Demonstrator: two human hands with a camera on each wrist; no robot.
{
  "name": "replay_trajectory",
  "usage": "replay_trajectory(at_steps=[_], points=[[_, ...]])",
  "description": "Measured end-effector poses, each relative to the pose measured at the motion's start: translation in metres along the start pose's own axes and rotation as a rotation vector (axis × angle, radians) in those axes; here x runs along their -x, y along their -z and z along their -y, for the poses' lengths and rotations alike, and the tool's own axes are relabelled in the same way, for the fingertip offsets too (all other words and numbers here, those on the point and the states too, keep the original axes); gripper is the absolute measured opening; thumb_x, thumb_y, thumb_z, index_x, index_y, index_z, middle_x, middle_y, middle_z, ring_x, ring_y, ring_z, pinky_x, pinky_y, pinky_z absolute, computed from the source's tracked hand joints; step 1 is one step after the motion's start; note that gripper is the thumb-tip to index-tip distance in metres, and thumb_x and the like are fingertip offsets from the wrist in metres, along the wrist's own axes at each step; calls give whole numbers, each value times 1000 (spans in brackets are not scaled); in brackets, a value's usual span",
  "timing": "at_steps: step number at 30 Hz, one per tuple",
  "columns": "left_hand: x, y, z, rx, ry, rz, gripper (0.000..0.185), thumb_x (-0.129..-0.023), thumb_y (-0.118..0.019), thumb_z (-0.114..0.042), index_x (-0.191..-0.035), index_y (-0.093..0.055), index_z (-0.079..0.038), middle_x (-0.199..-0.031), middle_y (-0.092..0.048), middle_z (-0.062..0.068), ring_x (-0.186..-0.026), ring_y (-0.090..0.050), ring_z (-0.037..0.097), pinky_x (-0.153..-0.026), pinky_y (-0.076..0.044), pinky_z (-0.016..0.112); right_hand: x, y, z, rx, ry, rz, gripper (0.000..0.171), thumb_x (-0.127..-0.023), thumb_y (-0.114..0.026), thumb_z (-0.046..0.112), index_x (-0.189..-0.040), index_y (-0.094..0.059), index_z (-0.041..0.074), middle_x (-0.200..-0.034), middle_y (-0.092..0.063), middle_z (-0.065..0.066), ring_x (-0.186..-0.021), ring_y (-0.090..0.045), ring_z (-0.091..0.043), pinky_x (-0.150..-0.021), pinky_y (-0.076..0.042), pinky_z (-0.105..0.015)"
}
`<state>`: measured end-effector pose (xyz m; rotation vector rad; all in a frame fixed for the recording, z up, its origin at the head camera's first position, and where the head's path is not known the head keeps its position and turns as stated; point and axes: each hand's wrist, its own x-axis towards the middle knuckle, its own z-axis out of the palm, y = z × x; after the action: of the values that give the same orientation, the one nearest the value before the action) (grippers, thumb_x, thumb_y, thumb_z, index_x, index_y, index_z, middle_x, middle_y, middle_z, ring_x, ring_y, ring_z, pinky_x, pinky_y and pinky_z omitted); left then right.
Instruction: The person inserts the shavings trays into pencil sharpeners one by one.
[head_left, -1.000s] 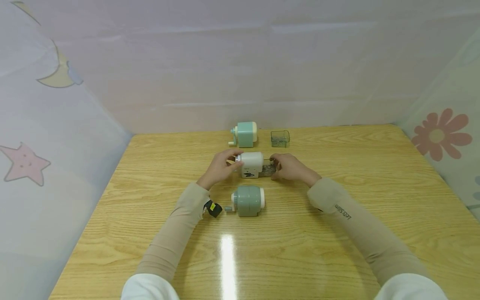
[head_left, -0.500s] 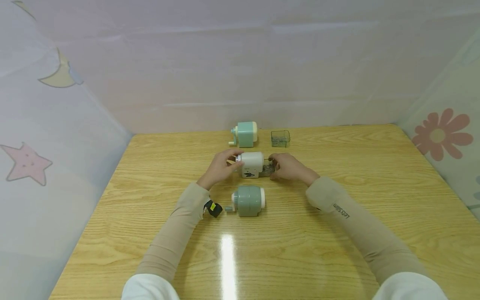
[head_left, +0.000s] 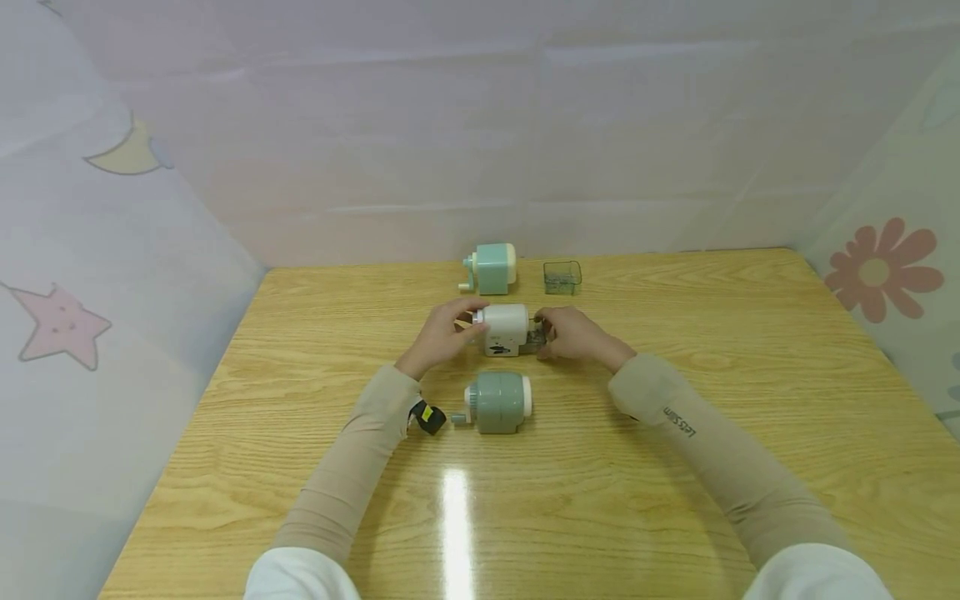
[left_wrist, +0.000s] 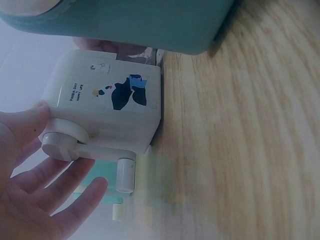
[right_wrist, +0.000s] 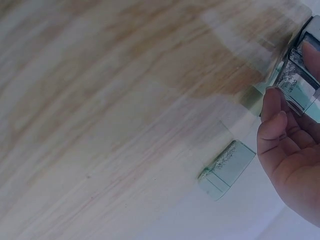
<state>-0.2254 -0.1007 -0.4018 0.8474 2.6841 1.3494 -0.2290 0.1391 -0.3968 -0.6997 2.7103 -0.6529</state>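
A white crank pencil sharpener (head_left: 506,323) with a cartoon print (left_wrist: 129,93) stands mid-table. My left hand (head_left: 441,335) grips its crank end, thumb on the near edge and other fingers spread behind the crank knob (left_wrist: 60,146). Out of the sharpener's right side sticks a clear shavings drawer (head_left: 534,336), partly inside the body. My right hand (head_left: 579,335) pinches the outer end of this drawer between thumb and fingers. Grey shavings show inside the drawer (right_wrist: 295,80) in the right wrist view.
Behind stands a mint pencil sharpener (head_left: 492,269), with a separate clear drawer (head_left: 562,278) holding shavings to its right. A grey-green sharpener (head_left: 500,403) sits in front, close to the left wrist's black camera (head_left: 430,417). A cloth wall (head_left: 480,167) rises behind the table.
My right hand has shifted slightly left, and less of the clear drawer sticks out of the white sharpener. My left hand stays on the sharpener.
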Motion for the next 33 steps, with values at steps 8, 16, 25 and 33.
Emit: replay_trajectory(at_steps=[8, 16, 25, 33], points=[[0, 0, -1, 11, -2, 2, 35, -88, -60, -13, -121, -55, -2, -116, -58, 11, -95, -57, 21, -78, -51, 28, -3, -1, 2, 4, 6, 0, 59, -75, -75, 17, -122, -48, -7, -98, -60, -14, -84, -56, -24, -77, -48, -39], [0, 1, -2, 12, -3, 3, 36, -88, -60, -13, -122, -54, 0, -116, -58, 11, -95, -57, 21, -78, -51, 28, -5, -1, 5, -15, 14, -10, 58, -74, -76, 15, -121, -49, -7, -97, -60, -15, -82, -57, -24, -74, -49, -38], [0, 1, -1, 7, 3, 4, 35, -89, -60, -12, -121, -55, -1, -117, -58, 11, -95, -57, 21, -78, -51, 28, -7, -4, 7, -6, 10, -19, 55, -74, -76, 15, -119, -52, -5, -95, -61, -13, -79, -56, -22, -70, -49, -36], [0, 1, -4, 17, 47, 14, 36, -88, -61, -12, -122, -55, -4, -116, -58, 10, -96, -57, 21, -76, -51, 26, -10, -6, -1, -33, 67, -40, 55, -70, -78, 18, -113, -54, -5, -88, -61, -10, -76, -55, -22, -67, -48, -34]])
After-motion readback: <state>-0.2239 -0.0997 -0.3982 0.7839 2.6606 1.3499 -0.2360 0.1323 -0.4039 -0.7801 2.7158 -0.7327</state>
